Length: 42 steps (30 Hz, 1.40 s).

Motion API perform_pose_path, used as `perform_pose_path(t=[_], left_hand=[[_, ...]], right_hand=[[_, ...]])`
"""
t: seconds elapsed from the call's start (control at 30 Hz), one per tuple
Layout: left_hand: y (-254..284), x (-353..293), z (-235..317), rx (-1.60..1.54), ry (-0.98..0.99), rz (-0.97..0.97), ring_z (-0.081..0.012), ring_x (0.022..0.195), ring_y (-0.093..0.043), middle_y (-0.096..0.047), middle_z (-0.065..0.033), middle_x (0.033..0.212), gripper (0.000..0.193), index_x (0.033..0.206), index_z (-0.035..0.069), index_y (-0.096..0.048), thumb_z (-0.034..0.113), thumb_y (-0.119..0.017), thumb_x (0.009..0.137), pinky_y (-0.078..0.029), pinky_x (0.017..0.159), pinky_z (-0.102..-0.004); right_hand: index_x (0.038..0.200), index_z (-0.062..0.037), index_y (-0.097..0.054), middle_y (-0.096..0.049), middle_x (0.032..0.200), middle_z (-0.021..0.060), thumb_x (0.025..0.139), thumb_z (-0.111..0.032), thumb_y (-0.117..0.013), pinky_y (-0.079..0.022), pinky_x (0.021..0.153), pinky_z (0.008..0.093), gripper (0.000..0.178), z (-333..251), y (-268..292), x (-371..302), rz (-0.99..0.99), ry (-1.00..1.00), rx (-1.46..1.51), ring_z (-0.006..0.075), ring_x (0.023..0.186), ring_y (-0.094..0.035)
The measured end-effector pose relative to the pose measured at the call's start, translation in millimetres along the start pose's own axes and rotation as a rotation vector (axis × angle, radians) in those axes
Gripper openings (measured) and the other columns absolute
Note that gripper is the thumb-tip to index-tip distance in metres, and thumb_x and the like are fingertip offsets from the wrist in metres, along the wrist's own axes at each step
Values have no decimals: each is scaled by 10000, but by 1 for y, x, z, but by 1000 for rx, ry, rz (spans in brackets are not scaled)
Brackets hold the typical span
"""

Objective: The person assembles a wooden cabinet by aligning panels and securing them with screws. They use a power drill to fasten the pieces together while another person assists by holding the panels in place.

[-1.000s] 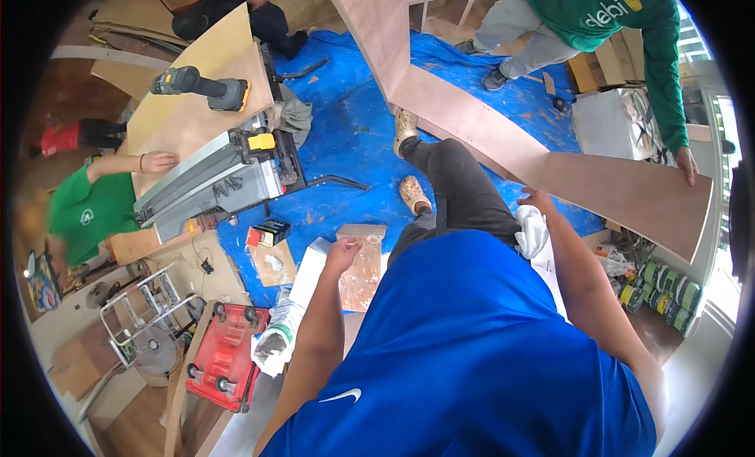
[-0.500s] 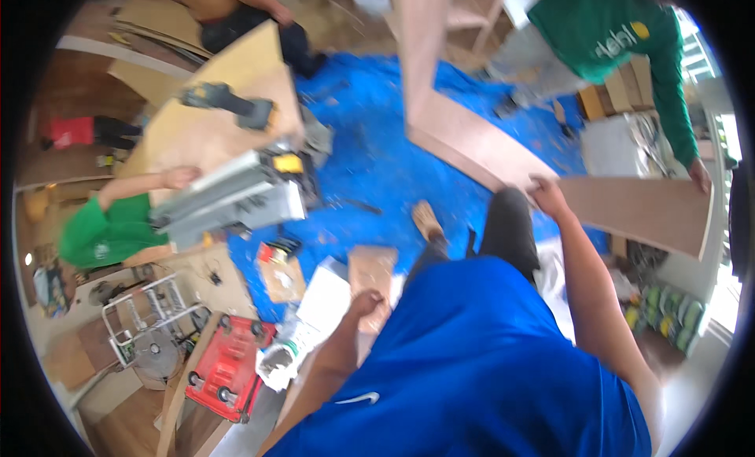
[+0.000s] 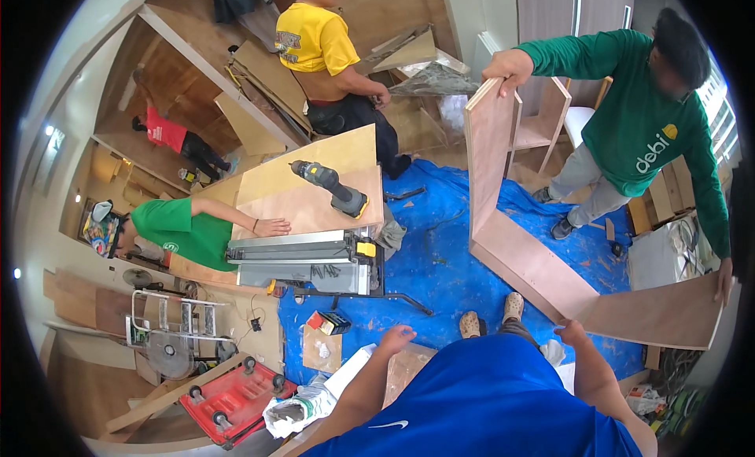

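Observation:
My right hand [image 3: 573, 332] has its fingers closed on the near edge of a U-shaped plywood frame [image 3: 543, 264], close to the corner where the middle and right panels meet. My left hand [image 3: 398, 337] is held out beside my waist with loosely bent fingers and nothing in it. Opposite me, a co-worker in a green long-sleeved shirt [image 3: 641, 103] grips the upper end of the frame's left panel [image 3: 489, 142] with one hand. That person's other hand holds the far end of the right panel [image 3: 664, 313].
A blue tarp [image 3: 429, 245] covers the floor. To the left, a cordless drill [image 3: 334, 188] lies on plywood beside a table saw [image 3: 307, 264], where a person in green [image 3: 185, 229] rests a hand. A red wheeled dolly [image 3: 236, 402] is at the lower left. A person in yellow [image 3: 316, 44] stands farther off.
The view has swung upward, and everything sits lower in it. The co-worker's hand on the left panel's upper end has come into sight. My right hand stays at the frame.

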<state>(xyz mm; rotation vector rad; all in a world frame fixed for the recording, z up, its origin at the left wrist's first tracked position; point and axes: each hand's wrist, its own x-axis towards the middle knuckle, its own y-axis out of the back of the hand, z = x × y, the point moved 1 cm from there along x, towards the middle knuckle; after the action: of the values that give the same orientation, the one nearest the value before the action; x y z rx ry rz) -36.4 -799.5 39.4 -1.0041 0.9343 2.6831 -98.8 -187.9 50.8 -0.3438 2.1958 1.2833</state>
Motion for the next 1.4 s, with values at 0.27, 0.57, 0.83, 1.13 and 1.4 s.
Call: perform_pose_path(t=[0.27,0.57,0.83,1.13,1.4], left_hand=[[-20,-16,-34,5,12,-118,-321,1024,-679,-706,-195,1133,501,1176,58,-693,460,-699,877,-526,889,-405],[-3,-33,-53,130,108,-24,-394,1103,-642,-684,-213,1181,479,1179,88,-702,454,-686,870,-504,950,-441],[-20,-7,-38,-15,16,-114,-284,1005,-687,-725,-188,1071,426,1111,34,-704,384,-717,870,-526,879,-401],[-22,-19,-55,19,100,-70,-324,1003,-686,-721,-208,1071,441,1099,28,-707,404,-728,869,-522,882,-408],[-7,-25,-18,75,91,-51,-289,1000,-687,-713,-187,1106,475,1153,41,-699,419,-731,867,-526,868,-386]], right_hand=[[1214,-48,-693,-727,1042,216,805,-297,-763,-561,868,381,484,7,-8,56,0,170,-15,325,961,-711],[1206,-55,-697,-728,1064,216,816,-349,-760,-549,925,417,493,-51,25,37,-67,-16,84,346,1009,-706],[1077,-41,-707,-684,1111,242,868,-487,-671,-524,926,488,494,68,-35,86,-63,238,-329,429,1061,-641],[1215,-48,-695,-661,1244,221,841,-371,-732,-466,1056,415,496,-21,15,16,-74,-29,45,374,1190,-617],[1282,-114,-569,-621,840,71,883,-205,-679,-441,535,315,423,-71,41,103,226,-251,986,152,678,-562]])
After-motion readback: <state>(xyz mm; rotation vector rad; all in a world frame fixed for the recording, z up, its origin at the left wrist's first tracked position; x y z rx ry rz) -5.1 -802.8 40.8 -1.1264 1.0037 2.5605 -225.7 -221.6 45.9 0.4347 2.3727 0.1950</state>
